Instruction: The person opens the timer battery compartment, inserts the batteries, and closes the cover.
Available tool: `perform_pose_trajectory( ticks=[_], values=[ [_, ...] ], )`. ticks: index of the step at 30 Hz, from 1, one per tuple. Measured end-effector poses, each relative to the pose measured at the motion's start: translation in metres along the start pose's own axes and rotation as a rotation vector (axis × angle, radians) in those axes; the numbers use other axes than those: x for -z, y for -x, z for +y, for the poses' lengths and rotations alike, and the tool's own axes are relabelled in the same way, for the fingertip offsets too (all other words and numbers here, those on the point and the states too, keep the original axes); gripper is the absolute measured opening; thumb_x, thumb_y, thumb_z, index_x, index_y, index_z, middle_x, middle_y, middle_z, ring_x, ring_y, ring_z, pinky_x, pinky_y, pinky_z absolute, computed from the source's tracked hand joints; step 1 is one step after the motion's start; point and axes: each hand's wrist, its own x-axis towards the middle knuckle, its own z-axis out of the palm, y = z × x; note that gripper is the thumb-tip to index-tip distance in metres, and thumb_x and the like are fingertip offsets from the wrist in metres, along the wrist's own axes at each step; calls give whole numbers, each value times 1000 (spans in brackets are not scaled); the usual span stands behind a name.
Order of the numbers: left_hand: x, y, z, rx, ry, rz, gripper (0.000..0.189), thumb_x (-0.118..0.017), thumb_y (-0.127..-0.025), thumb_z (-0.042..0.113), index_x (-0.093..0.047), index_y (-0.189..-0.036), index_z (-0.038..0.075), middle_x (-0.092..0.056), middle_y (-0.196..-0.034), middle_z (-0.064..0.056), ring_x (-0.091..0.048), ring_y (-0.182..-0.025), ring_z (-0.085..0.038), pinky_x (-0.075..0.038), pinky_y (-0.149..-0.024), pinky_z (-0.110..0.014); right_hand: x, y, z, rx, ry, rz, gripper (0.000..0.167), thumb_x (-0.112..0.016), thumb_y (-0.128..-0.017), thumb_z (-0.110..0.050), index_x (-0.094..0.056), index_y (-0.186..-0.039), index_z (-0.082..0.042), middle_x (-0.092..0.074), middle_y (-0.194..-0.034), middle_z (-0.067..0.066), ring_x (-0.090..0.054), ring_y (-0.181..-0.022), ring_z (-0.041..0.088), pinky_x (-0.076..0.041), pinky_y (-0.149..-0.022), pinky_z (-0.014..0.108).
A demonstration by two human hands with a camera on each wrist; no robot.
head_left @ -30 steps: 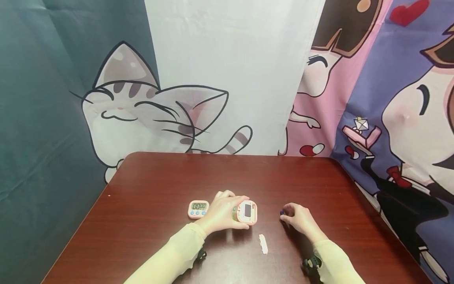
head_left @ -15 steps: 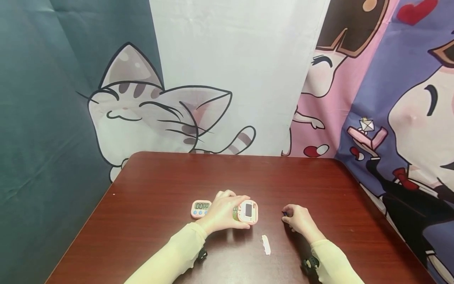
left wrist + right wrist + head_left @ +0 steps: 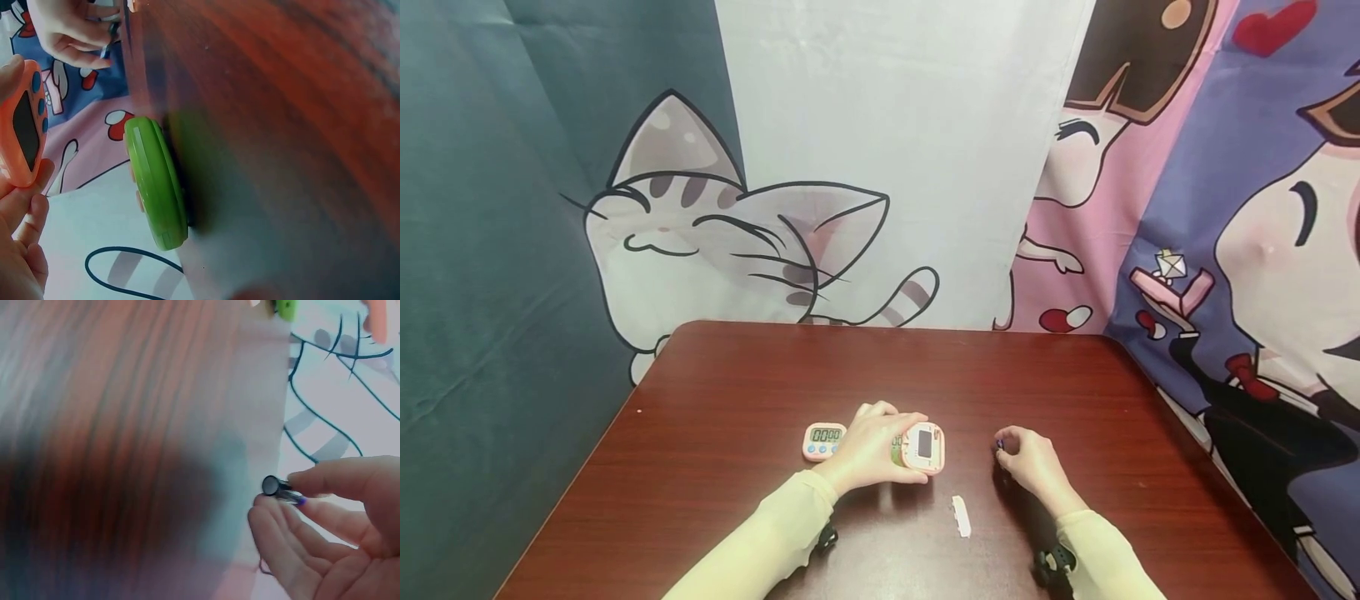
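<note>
My left hand grips a pink digital timer above the table, its back with a dark rectangle facing up in the head view. Its blank screen and blue buttons show in the left wrist view. Beneath that hand a green timer lies on the table, mostly covered in the head view. To the right, my right hand pinches a small dark cylindrical battery with a purple part between thumb and fingertips, apart from the timer. A white plastic strip, like a battery cover, lies between the hands.
Another pink timer reading 00:00 lies on the reddish-brown table, just left of my left hand. A cartoon-printed cloth hangs behind the table's far edge.
The battery has shifted slightly within my right fingertips, and those fingers have moved a little. My left hand keeps the timer in place. The head view has swung slightly.
</note>
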Motion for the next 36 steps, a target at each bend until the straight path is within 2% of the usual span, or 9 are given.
perform_pose_trajectory(
  ticks=[3, 10, 15, 18, 22, 26, 31, 35, 36],
  values=[
    [-1, 1, 0, 0, -8, -2, 79, -76, -60, 65, -59, -127, 27, -66, -107, 15, -47, -94, -8, -35, -86, -31, 0, 0, -7, 32, -63, 63, 19, -70, -77, -5, -69, -96, -5, -69, -80, 4, -61, -70, 16, -47, -66, 33],
    [2, 1, -1, -6, 2, 23, 79, -77, -60, 64, -60, -127, 26, -67, -103, 14, -48, -93, -8, -35, -85, -32, 2, 3, -34, 118, -247, 227, 18, -75, -78, -6, -69, -95, -9, -71, -75, 0, -64, -66, 6, -48, -64, 18],
    [3, 1, -2, 8, 25, 21, 79, -80, -59, 61, -60, -127, 25, -67, -103, 14, -48, -93, -9, -35, -84, -33, 0, 11, -53, 272, -328, 293, 21, -77, -75, -3, -70, -93, -11, -71, -77, -2, -64, -67, 3, -49, -64, 13],
    [2, 2, -2, 18, 34, 15, 80, -80, -59, 61, -60, -127, 25, -67, -103, 13, -47, -94, -9, -35, -84, -33, -2, 16, -63, 398, -346, 340, 23, -78, -73, 2, -70, -92, -10, -71, -77, -1, -65, -67, 3, -50, -63, 13],
    [2, 2, -2, 17, 37, 7, 79, -79, -60, 61, -60, -127, 25, -67, -105, 13, -47, -95, -9, -35, -84, -32, -5, 20, -73, 579, -316, 401, 27, -79, -68, 8, -70, -89, -7, -70, -77, 0, -65, -67, 6, -51, -64, 14],
    [3, 2, -1, 13, 28, 5, 78, -77, -61, 63, -59, -128, 26, -67, -107, 14, -47, -94, -8, -35, -85, -31, -7, 19, -76, 715, -218, 453, 32, -81, -62, 10, -71, -87, -7, -70, -79, -1, -66, -69, 10, -51, -65, 15],
    [3, 2, 0, 3, 14, 19, 79, -77, -61, 64, -59, -127, 25, -67, -107, 14, -48, -93, -8, -36, -86, -31, -10, 18, -76, 786, -137, 484, 35, -82, -60, 7, -70, -88, -9, -70, -81, -3, -66, -72, 12, -51, -67, 19],
    [1, 2, 0, -6, 27, 24, 79, -77, -61, 63, -59, -128, 26, -67, -108, 14, -47, -93, -8, -35, -86, -32, -11, 19, -74, 814, -116, 437, 30, -78, -66, 4, -69, -90, -11, -69, -83, -3, -66, -75, 12, -50, -71, 20],
    [1, 2, 0, -6, 33, 25, 79, -78, -60, 63, -59, -128, 26, -67, -108, 14, -47, -93, -8, -35, -86, -32, -12, 20, -74, 823, -110, 428, 23, -76, -72, 0, -68, -91, -11, -69, -83, -3, -65, -76, 12, -50, -71, 20]
  ],
)
